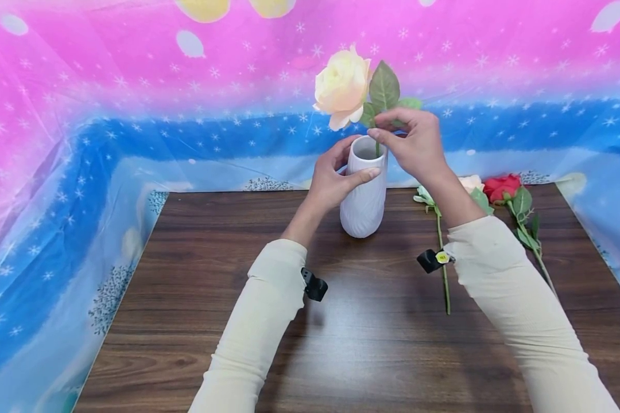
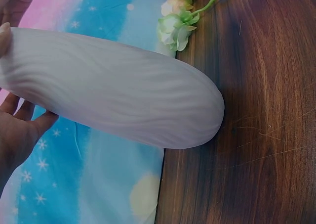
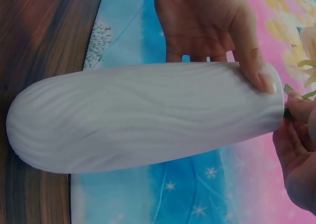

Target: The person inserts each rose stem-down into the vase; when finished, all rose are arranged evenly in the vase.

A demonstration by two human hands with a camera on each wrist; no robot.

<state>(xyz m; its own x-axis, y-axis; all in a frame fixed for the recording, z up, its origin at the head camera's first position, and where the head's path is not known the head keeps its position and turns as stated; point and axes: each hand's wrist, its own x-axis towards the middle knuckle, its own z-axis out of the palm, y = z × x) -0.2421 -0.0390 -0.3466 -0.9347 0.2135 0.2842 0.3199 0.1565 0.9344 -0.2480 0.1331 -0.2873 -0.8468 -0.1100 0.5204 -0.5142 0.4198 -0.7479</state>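
Observation:
A white vase with wavy ridges stands at the back of the wooden table. My left hand grips it just below the rim, thumb across the front and fingers around the far side. Over the mouth, my right hand pinches the stem of a pale cream-pink rose between thumb and fingers. The stem's lower part passes inside the rim, and the vase wall hides its end. In the right wrist view, the right hand is right beside the rim, with the left thumb lying on the vase.
To the right on the table lie a white-green flower, a peach flower partly behind my right forearm, and a red rose with a long leafy stem. A pink and blue snowflake cloth rises behind the table's back edge.

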